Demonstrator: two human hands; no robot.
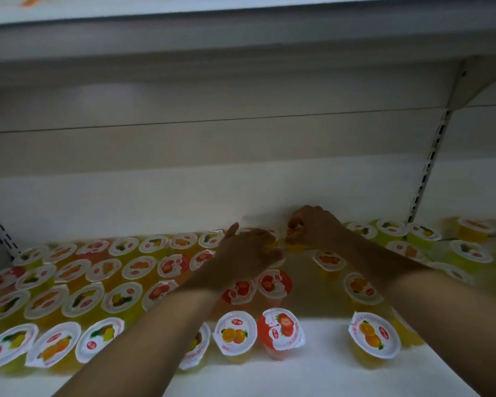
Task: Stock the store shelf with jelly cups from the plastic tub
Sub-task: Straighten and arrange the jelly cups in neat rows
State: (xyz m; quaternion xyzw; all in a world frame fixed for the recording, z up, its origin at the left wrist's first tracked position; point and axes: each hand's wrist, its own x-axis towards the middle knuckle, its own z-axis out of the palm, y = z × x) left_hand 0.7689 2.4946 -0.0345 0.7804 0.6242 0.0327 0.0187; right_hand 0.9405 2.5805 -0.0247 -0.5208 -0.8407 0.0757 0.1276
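Observation:
Both my arms reach deep over the white shelf (321, 371). My left hand (245, 253) grips a yellow jelly cup (275, 255) at the back of the shelf, mostly hidden under the fingers. My right hand (312, 227) grips an orange-lidded jelly cup (294, 239) just beside it, close to the back wall. Rows of jelly cups with fruit lids cover the left part of the shelf (69, 282). A red strawberry cup (279, 329) and an orange cup (234, 333) stand near the front edge. The plastic tub is out of view.
More cups stand at the right (467, 250), beyond a slotted upright (430, 167). An upper shelf (241, 32) hangs low overhead. Bare shelf shows between the strawberry cup and an orange cup (374, 335) at the front right.

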